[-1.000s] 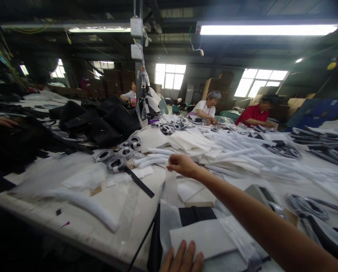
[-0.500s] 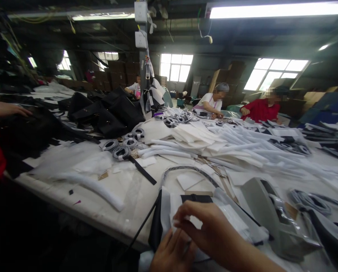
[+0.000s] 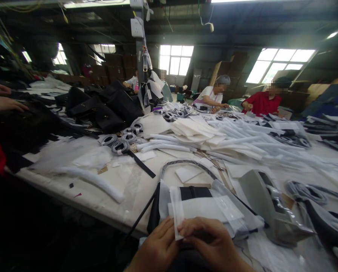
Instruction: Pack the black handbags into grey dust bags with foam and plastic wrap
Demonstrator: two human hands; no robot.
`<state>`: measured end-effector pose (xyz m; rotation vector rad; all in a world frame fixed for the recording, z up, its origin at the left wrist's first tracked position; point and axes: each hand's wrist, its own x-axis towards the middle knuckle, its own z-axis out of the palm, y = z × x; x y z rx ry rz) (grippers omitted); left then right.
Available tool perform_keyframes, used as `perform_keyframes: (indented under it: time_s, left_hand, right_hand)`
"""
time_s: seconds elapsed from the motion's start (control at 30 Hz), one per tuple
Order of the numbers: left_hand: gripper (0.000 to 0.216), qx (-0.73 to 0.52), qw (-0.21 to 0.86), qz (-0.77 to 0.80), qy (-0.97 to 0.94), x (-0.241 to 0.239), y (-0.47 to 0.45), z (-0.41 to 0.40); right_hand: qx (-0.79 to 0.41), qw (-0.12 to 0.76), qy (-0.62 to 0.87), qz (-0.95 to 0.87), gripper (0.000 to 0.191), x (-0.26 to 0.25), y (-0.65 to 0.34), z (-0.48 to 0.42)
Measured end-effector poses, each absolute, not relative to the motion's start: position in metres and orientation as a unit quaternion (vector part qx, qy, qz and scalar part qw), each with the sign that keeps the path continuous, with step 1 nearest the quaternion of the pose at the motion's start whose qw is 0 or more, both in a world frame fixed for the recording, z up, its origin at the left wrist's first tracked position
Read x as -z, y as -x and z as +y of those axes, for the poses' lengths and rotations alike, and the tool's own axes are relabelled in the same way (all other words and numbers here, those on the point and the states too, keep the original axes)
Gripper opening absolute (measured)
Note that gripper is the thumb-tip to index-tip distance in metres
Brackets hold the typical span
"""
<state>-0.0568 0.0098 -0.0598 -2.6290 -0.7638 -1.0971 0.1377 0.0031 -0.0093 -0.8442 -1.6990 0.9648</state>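
At the bottom of the view my left hand (image 3: pixel 157 247) and my right hand (image 3: pixel 211 241) meet, both pinching a narrow white strip (image 3: pixel 177 211) that stands up between the fingertips. Just beyond them lies a black bag (image 3: pixel 196 193) partly wrapped in white foam sheet (image 3: pixel 205 207) and clear plastic, with its thin black strap (image 3: pixel 142 217) trailing off the table's front edge. A grey curved handle (image 3: pixel 186 163) arcs above the bag.
The long white table (image 3: pixel 120 189) carries white foam tubes (image 3: pixel 89 181), foam sheet stacks (image 3: pixel 194 130), coiled grey straps (image 3: pixel 120 146), black bags (image 3: pixel 109 109) and a grey tape dispenser (image 3: pixel 268 204). Two people work at the far end; another person's hands (image 3: pixel 1 98) are at the left.
My right hand came back from a far reach with the white strip to the near edge, where my left hand joined it. The camera tilted down slightly.
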Motion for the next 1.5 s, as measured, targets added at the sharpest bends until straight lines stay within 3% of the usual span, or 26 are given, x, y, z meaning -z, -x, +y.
perform_keyframes:
  time_s: [0.17,0.47,0.77,0.9,1.07,1.2,1.5]
  left_hand:
    - [0.027,0.397,0.081,-0.263,0.876,0.061,0.058,0.005]
    - [0.023,0.451,0.051,-0.317,0.833,0.071,0.060,-0.009]
    - [0.033,0.398,0.072,-0.341,0.849,0.067,0.064,-0.009]
    - [0.035,0.370,0.051,-0.315,0.873,0.065,0.065,-0.008]
    - [0.034,0.360,0.061,-0.303,0.880,0.066,0.067,-0.007]
    - [0.034,0.350,0.081,-0.302,0.883,0.063,0.066,-0.007]
    - [0.033,0.361,0.106,-0.295,0.878,0.062,0.062,-0.004]
  right_hand:
    - [-0.397,0.472,0.324,-0.717,0.017,0.004,-0.140,-0.001]
    - [-0.297,0.449,0.277,-0.796,0.020,0.013,-0.141,-0.008]
    - [-0.114,0.343,0.230,-0.903,0.017,0.021,-0.155,-0.035]
    - [0.001,0.313,0.276,-0.909,0.024,0.052,-0.160,-0.059]
    - [0.117,0.369,0.350,-0.853,0.036,0.098,-0.139,-0.057]
    - [0.113,0.425,0.374,-0.817,0.032,0.105,-0.123,-0.049]
    - [0.070,0.425,0.322,-0.843,0.029,0.097,-0.119,-0.053]
